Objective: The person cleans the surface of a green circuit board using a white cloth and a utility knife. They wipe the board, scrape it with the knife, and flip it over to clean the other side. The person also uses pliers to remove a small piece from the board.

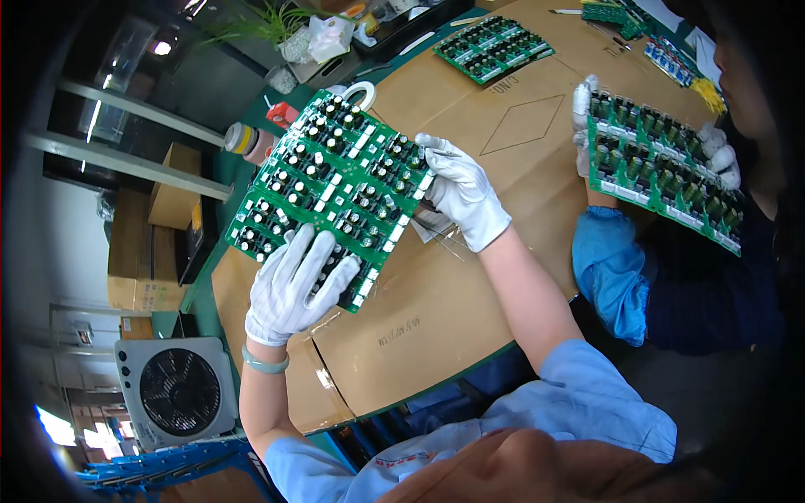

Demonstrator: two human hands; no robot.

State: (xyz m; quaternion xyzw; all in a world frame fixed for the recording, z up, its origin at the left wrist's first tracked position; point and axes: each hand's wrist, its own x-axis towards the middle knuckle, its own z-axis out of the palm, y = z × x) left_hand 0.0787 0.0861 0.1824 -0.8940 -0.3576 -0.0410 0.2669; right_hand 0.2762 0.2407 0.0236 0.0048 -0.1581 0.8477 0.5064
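Note:
A green circuit board panel [329, 180], crowded with black-and-silver capacitors and white connectors, is tilted above the cardboard-covered table. My right hand [465, 194], in a white glove, grips its right edge, thumb on the upper side and some fingers hidden below. Across the panel's lower part lies my left hand [298, 283], also gloved, with its fingers stretched out and apart over the components. A pale green bangle [265, 361] circles my left wrist.
On my right, a co-worker in gloves and a blue sleeve [610, 268] holds another circuit board [662, 161]. Stacked boards [495, 49] lie at the far side of the cardboard [436, 306]. A roll of tape [360, 95], jars [243, 139] and a plant [272, 25] stand beyond; a box fan [178, 391] is left.

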